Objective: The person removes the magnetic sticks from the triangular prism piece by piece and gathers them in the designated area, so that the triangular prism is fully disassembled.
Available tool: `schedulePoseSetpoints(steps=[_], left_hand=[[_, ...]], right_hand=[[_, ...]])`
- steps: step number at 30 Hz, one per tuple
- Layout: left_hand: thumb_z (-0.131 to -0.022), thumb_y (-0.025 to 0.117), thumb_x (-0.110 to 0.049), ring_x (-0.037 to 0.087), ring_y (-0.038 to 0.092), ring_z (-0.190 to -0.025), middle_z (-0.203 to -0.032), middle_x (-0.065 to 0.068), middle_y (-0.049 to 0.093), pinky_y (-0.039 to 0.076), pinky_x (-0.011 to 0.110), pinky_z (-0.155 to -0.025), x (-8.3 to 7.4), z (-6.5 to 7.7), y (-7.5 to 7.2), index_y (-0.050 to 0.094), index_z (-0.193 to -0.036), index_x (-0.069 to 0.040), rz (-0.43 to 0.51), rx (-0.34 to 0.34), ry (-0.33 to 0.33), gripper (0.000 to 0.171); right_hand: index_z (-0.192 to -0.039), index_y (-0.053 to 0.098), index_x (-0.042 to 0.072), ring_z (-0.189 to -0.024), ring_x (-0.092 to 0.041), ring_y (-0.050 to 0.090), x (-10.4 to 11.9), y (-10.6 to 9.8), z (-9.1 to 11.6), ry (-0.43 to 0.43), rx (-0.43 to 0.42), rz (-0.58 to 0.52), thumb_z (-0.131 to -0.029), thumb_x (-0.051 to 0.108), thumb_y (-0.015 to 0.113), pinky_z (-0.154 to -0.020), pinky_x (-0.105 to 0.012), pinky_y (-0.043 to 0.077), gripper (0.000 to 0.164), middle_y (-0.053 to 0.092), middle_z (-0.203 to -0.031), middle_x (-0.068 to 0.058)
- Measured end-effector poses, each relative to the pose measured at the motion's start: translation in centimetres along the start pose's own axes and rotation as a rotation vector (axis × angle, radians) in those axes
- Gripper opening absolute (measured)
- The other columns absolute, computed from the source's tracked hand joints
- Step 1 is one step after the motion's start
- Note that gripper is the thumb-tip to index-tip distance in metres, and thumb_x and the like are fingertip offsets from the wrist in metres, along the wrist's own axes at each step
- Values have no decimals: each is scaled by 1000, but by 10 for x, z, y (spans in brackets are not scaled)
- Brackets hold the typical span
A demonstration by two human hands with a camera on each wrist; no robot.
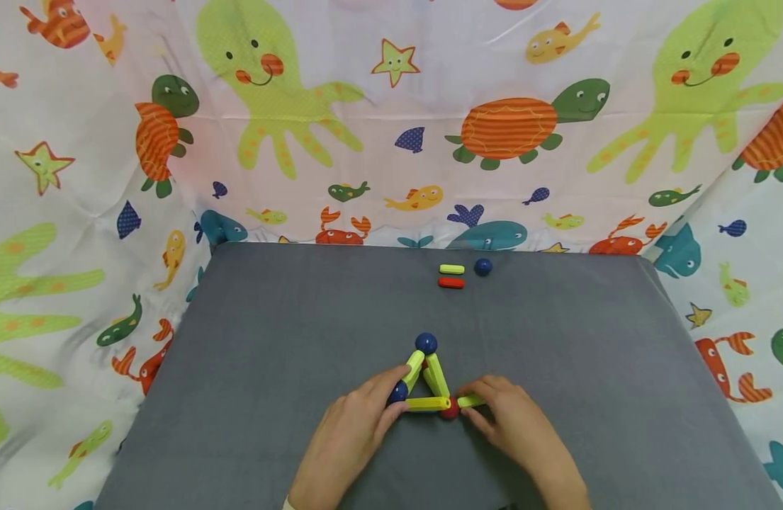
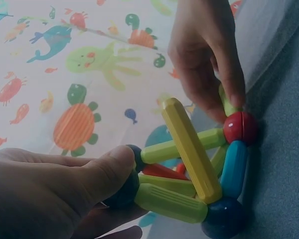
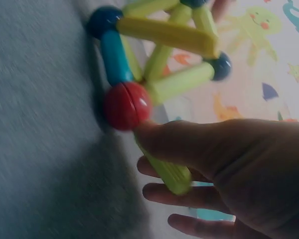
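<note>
While both hands work at a small frame of faceted rods and glossy balls on the grey cloth-covered table [image 1: 270, 319], the left hand [image 1: 349, 428] steadies it, thumb and fingers closed about a glossy dark blue ball [image 2: 123, 191]. A pale cuff [image 1: 289, 504] edges that wrist. The right hand [image 1: 519, 421] pinches a short yellow-green faceted rod [image 3: 172, 174] between thumb and fingers, its other fingers apart behind the rod. One end of this rod meets a shiny red ball [image 3: 127, 105], which has a dark seam round it and sits at the frame's right corner in the head view.

From that red ball, a turquoise faceted rod [image 2: 234, 169] runs to a second dark blue ball [image 2: 224, 219], from which a longer mustard-yellow faceted rod [image 2: 192, 149] slants, its far end free. More yellow-green rods [image 1: 436, 375] form the sides, two of them sloping from a third dark blue ball [image 1: 426, 343] on the side away from the person. An orange-red rod [image 2: 162, 171] shows through the frame, partly hidden.

Well apart, near the table's back edge, a loose yellow-green rod [image 1: 451, 269] and a red rod [image 1: 451, 282] lie just beside each other, with a loose dark blue ball [image 1: 483, 267] to their right. Behind hangs a white fabric backdrop [image 1: 340, 42] printed with sea animals.
</note>
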State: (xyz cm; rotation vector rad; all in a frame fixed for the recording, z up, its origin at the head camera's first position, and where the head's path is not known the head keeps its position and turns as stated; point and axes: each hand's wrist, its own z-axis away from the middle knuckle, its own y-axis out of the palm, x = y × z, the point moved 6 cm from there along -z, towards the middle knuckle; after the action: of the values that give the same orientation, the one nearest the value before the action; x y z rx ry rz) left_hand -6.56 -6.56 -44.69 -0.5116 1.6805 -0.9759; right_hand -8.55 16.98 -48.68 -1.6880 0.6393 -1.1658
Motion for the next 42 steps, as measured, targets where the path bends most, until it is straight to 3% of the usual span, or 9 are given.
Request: schedulePoseSetpoints(steps=[14, 26, 32, 39, 42], left_hand=[[-105, 67, -34, 14, 72, -111, -139, -5, 68, 61, 38, -87, 1, 0, -2, 54, -153, -29, 13, 2, -1, 50], [-105, 68, -34, 14, 72, -111, -140, -4, 68, 61, 37, -85, 2, 2, -2, 52, -155, -30, 16, -2, 1, 52], [-104, 69, -34, 14, 73, -110, -139, -3, 68, 62, 37, -84, 2, 0, -4, 54, -154, -27, 3, -20, 9, 52], [-105, 68, -34, 14, 72, -112, -139, -4, 68, 61, 37, -85, 1, 0, -3, 54, -154, -27, 2, -27, 32, 52], [-105, 68, -34, 14, 72, -112, -139, -4, 68, 61, 38, -86, 1, 1, -4, 54, -154, -27, 0, -30, 35, 51]], right_hand=[[-109, 78, 22, -93, -8, 68, 6, 6, -1, -45, -12, -22, -89, 19, 88, -82, -40, 58, 22, 72, -102, 13], [-106, 79, 23, -89, -8, 68, -1, 1, -6, -10, -25, 27, -87, 20, 90, -79, -38, 59, 22, 72, -100, 14], [-114, 80, 22, -87, -13, 69, -22, -13, -31, 36, -36, 31, -91, 26, 87, -76, -42, 59, 24, 74, -104, 8], [-125, 73, 6, -100, -26, 70, -43, -16, -71, 42, -20, -15, -97, 8, 78, -92, -51, 59, 29, 73, -113, -8], [-125, 73, 6, -100, -27, 69, -49, -11, -89, 54, -23, -17, -97, 7, 78, -92, -52, 58, 28, 72, -114, -9]])
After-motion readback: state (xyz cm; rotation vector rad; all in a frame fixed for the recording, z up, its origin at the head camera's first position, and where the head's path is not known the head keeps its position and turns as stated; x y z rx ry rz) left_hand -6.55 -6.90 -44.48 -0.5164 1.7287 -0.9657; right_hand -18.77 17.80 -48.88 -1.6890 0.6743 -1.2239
